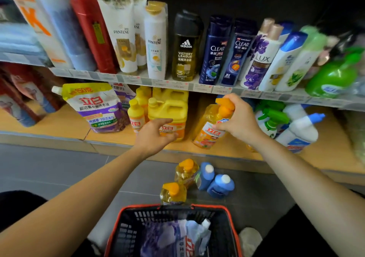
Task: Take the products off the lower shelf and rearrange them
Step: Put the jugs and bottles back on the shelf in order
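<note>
My right hand [238, 119] grips an orange pump bottle of dish soap [210, 128] by its neck, tilted over the lower shelf [59, 126]. In front of a yellow jug [169, 110], my left hand [153, 135] hovers with relaxed, slightly curved fingers and holds nothing. Small yellow bottles [136, 116] stand left of the jug, beside a purple and white refill pouch [96, 108]. On the floor below stand two orange-capped bottles [177, 183] and two blue bottles [215, 181].
A red and black basket [118, 231] with pouches inside sits at my feet. White and green spray bottles [282, 122] crowd the lower shelf's right side. The upper shelf carries shampoo bottles [187, 47]. Red packs [19, 94] stand at the far left.
</note>
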Action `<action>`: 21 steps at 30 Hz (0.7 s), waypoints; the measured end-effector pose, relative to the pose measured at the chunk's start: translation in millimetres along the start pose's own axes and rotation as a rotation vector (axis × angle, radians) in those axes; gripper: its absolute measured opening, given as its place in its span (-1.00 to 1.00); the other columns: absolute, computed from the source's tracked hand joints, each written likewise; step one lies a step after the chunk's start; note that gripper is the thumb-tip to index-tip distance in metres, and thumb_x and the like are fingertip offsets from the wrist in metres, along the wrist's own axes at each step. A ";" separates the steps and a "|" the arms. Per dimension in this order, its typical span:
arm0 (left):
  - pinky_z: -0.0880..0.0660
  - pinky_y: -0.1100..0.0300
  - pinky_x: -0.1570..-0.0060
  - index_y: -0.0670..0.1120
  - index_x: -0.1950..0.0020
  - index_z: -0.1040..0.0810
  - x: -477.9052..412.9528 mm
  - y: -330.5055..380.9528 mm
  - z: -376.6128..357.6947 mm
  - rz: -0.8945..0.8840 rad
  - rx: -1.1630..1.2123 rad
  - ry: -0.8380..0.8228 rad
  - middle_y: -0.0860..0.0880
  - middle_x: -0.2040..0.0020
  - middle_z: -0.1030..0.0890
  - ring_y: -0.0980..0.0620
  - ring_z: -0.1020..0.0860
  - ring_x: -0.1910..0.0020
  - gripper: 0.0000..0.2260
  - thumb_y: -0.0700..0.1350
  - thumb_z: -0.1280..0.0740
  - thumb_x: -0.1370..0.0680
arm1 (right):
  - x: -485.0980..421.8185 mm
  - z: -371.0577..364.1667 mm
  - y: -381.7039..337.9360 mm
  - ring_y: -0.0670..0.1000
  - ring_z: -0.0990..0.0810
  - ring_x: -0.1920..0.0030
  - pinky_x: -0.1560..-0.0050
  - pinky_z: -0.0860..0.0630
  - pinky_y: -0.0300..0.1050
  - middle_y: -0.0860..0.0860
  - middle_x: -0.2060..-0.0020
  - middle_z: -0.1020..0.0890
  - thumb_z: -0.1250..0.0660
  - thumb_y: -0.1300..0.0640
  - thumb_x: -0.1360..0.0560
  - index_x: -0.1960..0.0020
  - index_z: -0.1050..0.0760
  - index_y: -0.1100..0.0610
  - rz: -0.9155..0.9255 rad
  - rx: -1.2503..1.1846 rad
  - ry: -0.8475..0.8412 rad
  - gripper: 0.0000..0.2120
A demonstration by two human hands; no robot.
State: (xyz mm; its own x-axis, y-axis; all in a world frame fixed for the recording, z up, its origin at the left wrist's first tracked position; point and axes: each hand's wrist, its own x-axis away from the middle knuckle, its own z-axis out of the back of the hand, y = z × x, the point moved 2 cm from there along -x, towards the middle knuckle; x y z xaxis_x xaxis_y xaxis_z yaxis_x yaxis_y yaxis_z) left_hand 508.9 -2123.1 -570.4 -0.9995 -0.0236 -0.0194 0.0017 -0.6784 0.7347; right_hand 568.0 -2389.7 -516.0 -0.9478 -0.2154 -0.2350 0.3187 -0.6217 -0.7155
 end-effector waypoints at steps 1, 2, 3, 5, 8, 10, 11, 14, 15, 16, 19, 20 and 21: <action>-0.51 0.02 -0.28 0.02 -0.42 -0.54 -1.4 -4.0 -2.2 -0.019 -0.043 -0.024 0.00 -0.37 -0.57 0.00 -0.53 -0.33 -0.51 0.11 -0.47 -0.52 | -6.6 -5.5 4.0 -0.17 -0.59 0.08 0.20 -0.51 -0.26 -0.22 0.09 -0.55 -0.71 0.09 -0.14 -0.08 -0.34 -0.25 0.003 0.047 -0.041 -0.28; -0.53 0.03 -0.24 0.02 -0.41 -0.56 -1.7 -8.6 -6.7 -0.026 -0.064 -0.070 0.01 -0.35 -0.59 0.00 -0.55 -0.30 -0.52 0.12 -0.47 -0.52 | -13.4 -11.8 8.6 -0.11 -0.58 0.06 0.20 -0.50 -0.22 -0.20 0.10 -0.54 -0.71 0.08 -0.15 -0.09 -0.32 -0.24 0.010 0.092 -0.082 -0.28; -0.54 0.06 -0.20 0.03 -0.40 -0.57 -0.7 -13.9 -13.2 -0.027 -0.086 -0.132 0.02 -0.32 -0.61 0.01 -0.56 -0.27 -0.53 0.12 -0.47 -0.52 | -19.6 -18.5 13.8 -0.05 -0.57 0.03 0.20 -0.47 -0.22 -0.18 0.09 -0.53 -0.70 0.08 -0.17 -0.10 -0.31 -0.24 0.014 0.136 -0.116 -0.28; -0.54 0.09 -0.15 0.03 -0.39 -0.56 3.8 -25.2 -29.6 -0.018 -0.139 -0.268 0.03 -0.27 -0.63 0.02 -0.58 -0.22 -0.54 0.12 -0.47 -0.52 | -29.1 -33.4 25.2 -0.03 -0.57 0.00 0.17 -0.51 -0.17 -0.13 0.04 -0.53 -0.69 0.08 -0.18 -0.14 -0.32 -0.19 -0.006 0.173 -0.158 -0.28; -0.54 0.05 -0.18 0.00 -0.40 -0.54 9.4 -39.5 -54.7 -0.005 -0.224 -0.416 0.00 -0.27 -0.63 0.01 -0.59 -0.20 -0.52 0.14 -0.45 -0.53 | -33.8 -58.7 46.1 -0.03 -0.60 -0.02 -0.01 -0.62 0.08 -0.05 -0.01 -0.58 -0.68 0.11 -0.22 -0.18 -0.36 -0.07 -0.063 0.121 -0.175 -0.31; -0.54 0.04 -0.20 -0.02 -0.41 -0.52 9.2 -44.8 -70.5 0.012 -0.277 -0.479 0.00 -0.27 -0.63 -0.01 -0.58 -0.21 -0.49 0.17 -0.44 -0.53 | -34.0 -68.6 58.0 0.00 -0.59 -0.12 -0.12 -0.59 0.09 -0.01 -0.12 -0.60 -0.68 0.09 -0.24 -0.23 -0.38 0.00 -0.131 0.039 -0.095 -0.32; -0.53 0.04 -0.20 -0.02 -0.42 -0.50 8.6 -46.4 -78.4 0.023 -0.284 -0.502 0.00 -0.27 -0.63 -0.01 -0.59 -0.20 -0.49 0.16 -0.43 -0.54 | -33.5 -70.3 62.9 -0.01 -0.56 -0.16 -0.15 -0.57 0.04 -0.02 -0.17 -0.58 -0.68 0.06 -0.24 -0.25 -0.39 0.02 -0.164 0.004 -0.046 -0.31; -0.53 0.04 -0.20 0.01 -0.42 -0.50 8.5 -49.1 -101.1 0.053 -0.235 -0.525 -0.02 -0.26 -0.63 -0.03 -0.60 -0.17 -0.54 0.10 -0.44 -0.56 | -24.5 -72.5 78.5 -0.01 -0.54 -0.21 -0.13 -0.53 -0.08 -0.01 -0.22 -0.56 -0.64 0.03 -0.30 -0.32 -0.41 0.05 -0.168 0.007 -0.029 -0.32; -0.53 0.03 -0.20 0.01 -0.39 -0.50 8.8 -49.6 -107.4 0.061 -0.212 -0.516 -0.03 -0.25 -0.63 -0.04 -0.60 -0.17 -0.57 0.07 -0.44 -0.56 | -19.2 -73.1 83.8 0.00 -0.54 -0.21 -0.11 -0.53 -0.11 -0.02 -0.22 -0.55 -0.62 0.02 -0.34 -0.36 -0.40 0.04 -0.142 0.025 -0.046 -0.32; -0.54 0.02 -0.19 0.00 -0.36 -0.52 8.8 -50.3 -112.3 0.074 -0.183 -0.502 -0.03 -0.22 -0.63 -0.04 -0.60 -0.15 -0.61 0.04 -0.45 -0.56 | -13.9 -73.4 88.0 -0.01 -0.55 -0.21 -0.09 -0.53 -0.14 -0.05 -0.21 -0.54 -0.59 0.01 -0.38 -0.41 -0.39 0.02 -0.121 0.041 -0.052 -0.32; -0.57 -0.02 -0.15 -0.07 -0.18 -0.57 6.2 -51.5 -119.6 0.159 -0.065 -0.460 -0.05 -0.07 -0.64 -0.05 -0.60 -0.07 -0.74 -0.06 -0.50 -0.53 | -10.8 -77.0 93.8 0.02 -0.55 -0.18 -0.12 -0.56 -0.04 -0.03 -0.19 -0.54 -0.55 0.00 -0.42 -0.47 -0.36 -0.02 -0.113 0.074 -0.023 -0.32; -0.57 -0.02 -0.13 -0.10 -0.14 -0.58 5.1 -52.2 -120.2 0.192 -0.037 -0.452 -0.07 -0.03 -0.64 -0.06 -0.60 -0.04 -0.74 -0.07 -0.51 -0.51 | -14.1 -79.1 94.1 0.05 -0.55 -0.18 -0.15 -0.56 0.03 0.02 -0.20 -0.55 -0.55 0.01 -0.43 -0.46 -0.38 -0.01 -0.114 0.084 -0.010 -0.34; -0.58 -0.01 -0.11 -0.11 -0.12 -0.58 4.8 -53.1 -120.0 0.219 -0.014 -0.443 -0.08 -0.01 -0.64 -0.05 -0.60 -0.02 -0.74 -0.08 -0.53 -0.50 | -18.1 -81.1 94.6 0.08 -0.55 -0.18 -0.16 -0.56 0.07 0.07 -0.19 -0.56 -0.55 0.04 -0.43 -0.45 -0.41 0.01 -0.111 0.090 -0.001 -0.36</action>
State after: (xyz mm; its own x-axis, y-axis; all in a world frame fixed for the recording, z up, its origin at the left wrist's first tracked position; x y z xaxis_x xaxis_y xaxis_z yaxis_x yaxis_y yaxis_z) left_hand 507.7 -2175.3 -691.0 -0.8925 0.1462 0.4268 0.2102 -0.7022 0.6803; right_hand 614.7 -2383.5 -632.8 -0.9772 -0.1426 -0.1573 0.2118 -0.7069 -0.6748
